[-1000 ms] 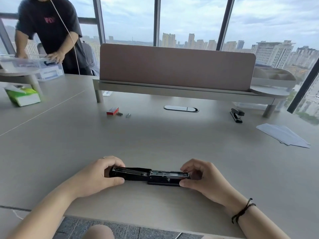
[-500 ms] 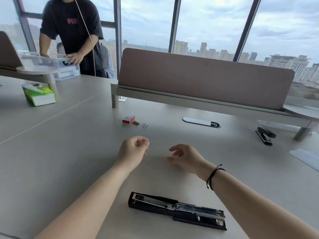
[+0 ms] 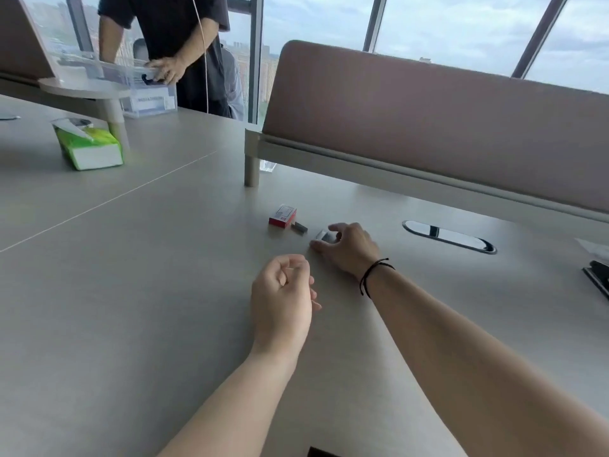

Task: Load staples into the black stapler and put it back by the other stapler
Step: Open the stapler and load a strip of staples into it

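Note:
My right hand [image 3: 349,249] reaches far across the table, its fingers spread around a small grey strip of staples [image 3: 323,235], touching it; whether it grips the strip is unclear. A second strip of staples [image 3: 299,227] lies beside the red staple box [image 3: 282,216] just to the left. My left hand [image 3: 281,291] hovers nearer, loosely curled with nothing in it. Only a corner of the opened black stapler [image 3: 321,452] shows at the bottom edge. The other stapler [image 3: 598,277] lies at the right edge.
A brown divider panel [image 3: 428,127] on a raised shelf crosses the back. A cable port [image 3: 448,236] sits right of my hand. A green tissue pack [image 3: 89,148] lies far left. A person in a dark shirt stands by a clear bin [image 3: 131,87].
Both hands left the opened black stapler on the table near me. My right hand stretched forward to the loose staples; the view swung left and up.

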The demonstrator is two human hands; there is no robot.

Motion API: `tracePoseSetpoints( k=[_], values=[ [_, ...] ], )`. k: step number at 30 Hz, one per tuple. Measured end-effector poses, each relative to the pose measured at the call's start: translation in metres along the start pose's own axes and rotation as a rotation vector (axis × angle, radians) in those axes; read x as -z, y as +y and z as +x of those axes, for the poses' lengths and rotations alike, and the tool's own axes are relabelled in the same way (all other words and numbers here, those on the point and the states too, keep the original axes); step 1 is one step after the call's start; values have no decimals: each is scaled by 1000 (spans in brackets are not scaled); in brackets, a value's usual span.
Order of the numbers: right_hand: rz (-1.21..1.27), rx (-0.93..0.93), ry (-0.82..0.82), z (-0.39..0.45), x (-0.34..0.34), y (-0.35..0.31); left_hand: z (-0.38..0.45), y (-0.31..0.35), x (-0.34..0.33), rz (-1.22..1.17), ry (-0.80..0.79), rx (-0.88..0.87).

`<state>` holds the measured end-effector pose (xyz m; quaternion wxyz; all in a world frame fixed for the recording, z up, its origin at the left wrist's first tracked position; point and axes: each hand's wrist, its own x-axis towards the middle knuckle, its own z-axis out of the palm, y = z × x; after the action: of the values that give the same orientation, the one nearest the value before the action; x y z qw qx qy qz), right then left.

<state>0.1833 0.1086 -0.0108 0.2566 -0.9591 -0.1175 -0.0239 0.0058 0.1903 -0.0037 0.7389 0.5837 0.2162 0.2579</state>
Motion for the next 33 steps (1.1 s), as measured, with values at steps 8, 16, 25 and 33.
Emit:
tracePoseSetpoints(
  k=[8, 16, 25, 33],
  values=[
    [83, 8, 26, 6, -4, 2, 2, -2, 0, -10, 8, 11],
    [575, -144, -118, -63, 37, -2, -5, 2, 3, 190, -81, -59],
    [890, -166, -285, -207, 124, 20, -71, 33, 2, 577, -266, -773],
    [1018, -133, -254, -289, 169, 48, -150, 54, -15, 600, -416, -1008]
  ],
)
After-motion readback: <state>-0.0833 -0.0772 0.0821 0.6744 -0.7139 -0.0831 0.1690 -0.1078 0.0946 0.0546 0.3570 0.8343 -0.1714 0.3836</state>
